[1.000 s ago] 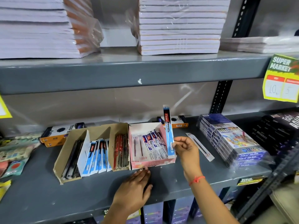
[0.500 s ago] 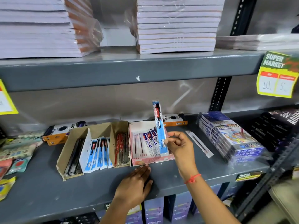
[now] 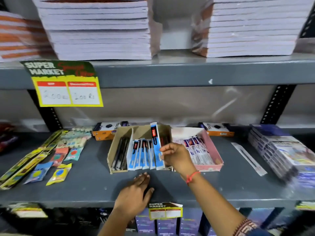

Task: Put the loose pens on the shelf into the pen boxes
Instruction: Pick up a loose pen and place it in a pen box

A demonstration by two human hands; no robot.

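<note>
Head view: at the centre of the frame the right hand pinches a blue-and-white packaged pen by its lower edge, thumb and fingers closed on the sleeve. The pack stands nearly upright, its foot already among the matching blue packs in the brown cardboard pen box. Held steep like this, it can probably slide down edge-first between its neighbours rather than lie across them. It sits at the right end of that blue row, next to a compartment of darker, reddish pens; which slot it will finally take I cannot tell.

The left hand lies flat on the grey shelf in the lower centre, fingers spread and holding nothing, just in front of the brown box. It seems placed as a brace, or to stop the box sliding forward.

Right of centre, the pink pen box holds white-and-blue packs and touches the brown box's side. Further right, one loose white packaged pen lies on the bare shelf, not yet boxed. Beyond it stand wrapped packs of colour sets. At the left lie eraser and sharpener blister packs. A yellow price tag hangs in the upper left. Nothing blocks the box; the right forearm crosses in front of the pink box.
</note>
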